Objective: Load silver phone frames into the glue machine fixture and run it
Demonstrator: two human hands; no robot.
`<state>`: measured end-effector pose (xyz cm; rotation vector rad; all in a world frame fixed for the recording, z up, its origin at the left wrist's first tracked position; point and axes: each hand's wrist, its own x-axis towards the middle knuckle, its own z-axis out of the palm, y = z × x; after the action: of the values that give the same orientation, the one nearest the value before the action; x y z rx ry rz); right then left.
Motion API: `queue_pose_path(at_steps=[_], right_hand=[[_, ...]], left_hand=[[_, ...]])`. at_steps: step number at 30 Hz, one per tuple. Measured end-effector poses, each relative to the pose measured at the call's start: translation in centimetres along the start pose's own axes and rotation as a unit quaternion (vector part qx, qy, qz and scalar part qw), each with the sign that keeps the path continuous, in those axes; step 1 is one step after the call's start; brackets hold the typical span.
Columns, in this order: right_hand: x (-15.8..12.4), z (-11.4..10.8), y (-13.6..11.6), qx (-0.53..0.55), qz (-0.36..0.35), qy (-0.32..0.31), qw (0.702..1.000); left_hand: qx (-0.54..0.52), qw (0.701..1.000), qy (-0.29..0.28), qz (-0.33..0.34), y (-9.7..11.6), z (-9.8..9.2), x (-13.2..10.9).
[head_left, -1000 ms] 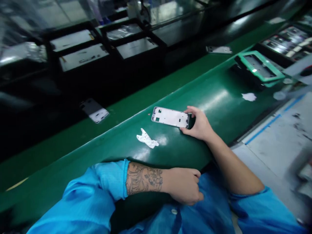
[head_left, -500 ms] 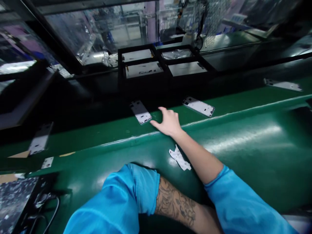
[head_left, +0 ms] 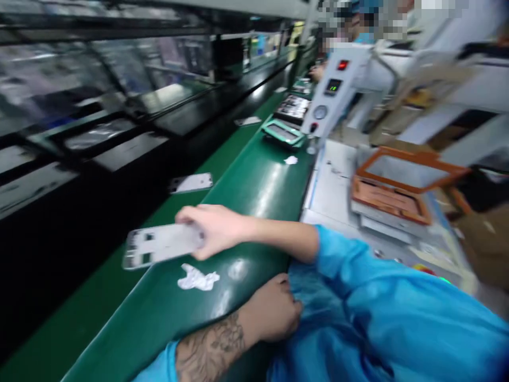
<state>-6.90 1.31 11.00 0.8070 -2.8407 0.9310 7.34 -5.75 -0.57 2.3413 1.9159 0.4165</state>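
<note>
My right hand (head_left: 217,228) grips one end of a white phone frame (head_left: 167,243) with dark cutouts, raised over the edge between the green bench and the belt. Crumpled white paper (head_left: 198,278) lies just in front of it on the green bench (head_left: 254,196). Close to my body, my left hand (head_left: 274,307) is closed, its fingers curled by the blue garment; whatever they may hold is hidden. Farther along the belt lies another phone frame (head_left: 194,182), partly in shadow, with a third frame (head_left: 248,121) beyond it.
To the right stands a grey machine panel (head_left: 334,87) with lit displays and a gauge. An orange hinged fixture (head_left: 389,193) sits open on a white worktop. A teal-rimmed tray (head_left: 283,132) rests farther up the bench. Black frames (head_left: 131,151) line the left side.
The view has swung right, bringing the machine and orange fixture into sight. My right hand, empty beside a phone frame before, now holds one. My left hand has come into view.
</note>
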Motion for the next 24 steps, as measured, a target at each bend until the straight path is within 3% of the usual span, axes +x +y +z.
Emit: queue_pose_path(at_steps=[2,5,7,9,12,15,24], right_hand=[[-10.8,-6.8,3.2,-0.003,0.101,0.042,0.994],[-26.2,-15.7,7.8,-0.091,0.251,0.129,0.955],[-33.8,-20.0,10.8,-0.161,0.362,0.144,0.907],[-38.9,-22.7,13.4,-0.192,0.429,0.122,0.874],[-43.0,-24.2,15.9,-0.180,0.460,0.101,0.864],[-44.5,-24.2,16.9,-0.154,0.466,0.093,0.866],[-42.3,-23.9,17.1,-0.155,0.462,0.092,0.868]], left_hand=[[-0.007,1.000,0.002,0.008,-0.1,-0.3,0.2],[-0.022,1.000,-0.012,-0.016,0.3,-0.6,0.2],[-0.045,0.998,-0.029,-0.042,0.6,-0.8,0.2],[-0.078,0.994,-0.035,-0.067,0.8,-0.9,0.4],[-0.112,0.990,-0.024,-0.086,1.0,-1.1,0.5],[-0.120,0.989,-0.015,-0.087,1.2,-1.2,0.5],[-0.137,0.987,0.005,-0.086,0.9,-0.9,0.0]])
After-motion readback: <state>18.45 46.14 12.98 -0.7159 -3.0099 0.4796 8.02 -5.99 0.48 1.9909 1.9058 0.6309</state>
